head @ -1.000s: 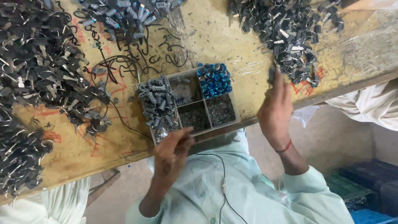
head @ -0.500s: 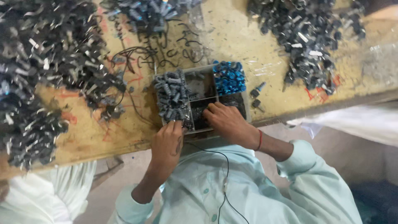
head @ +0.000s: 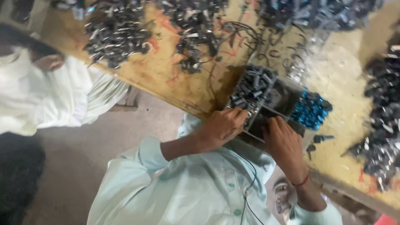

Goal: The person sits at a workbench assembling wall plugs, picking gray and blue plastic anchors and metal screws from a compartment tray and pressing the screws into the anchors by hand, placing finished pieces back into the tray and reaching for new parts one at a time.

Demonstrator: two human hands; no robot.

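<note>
The left hand (head: 223,127) lies at the near edge of a small divided tray (head: 280,99) on a yellowish wooden table (head: 166,75). Its fingers are curled and bunched with the tips pressed down at the tray's corner, just below a compartment heaped with small grey parts (head: 252,87). Whether anything is pinched between those fingertips cannot be told, since the picture is blurred and the knuckles hide the tips.

The right hand (head: 283,141) sits just beside the left, with a dark compartment of the tray between them. Its fingers are bent downward into that dark compartment, loosely closed rather than spread. What it has hold of, if anything, cannot be told either. A thin red band (head: 301,181) circles that wrist.

Just beyond the right hand's fingertips, to its outer side, a compartment holds a heap of bright blue parts (head: 311,110). A few loose dark bits (head: 316,139) lie on the table touching or nearly touching the tray's right edge, close to the right hand's knuckles.

Farther out from both hands, large piles of dark metal pieces (head: 121,37) cover the far part of the table, and another pile (head: 383,112) lies well to the right of the right hand. Thin black wires (head: 250,39) curl on the table beyond the tray.

To the left, well apart from the left hand, another person in white clothing (head: 50,100) sits at the table's edge
</note>
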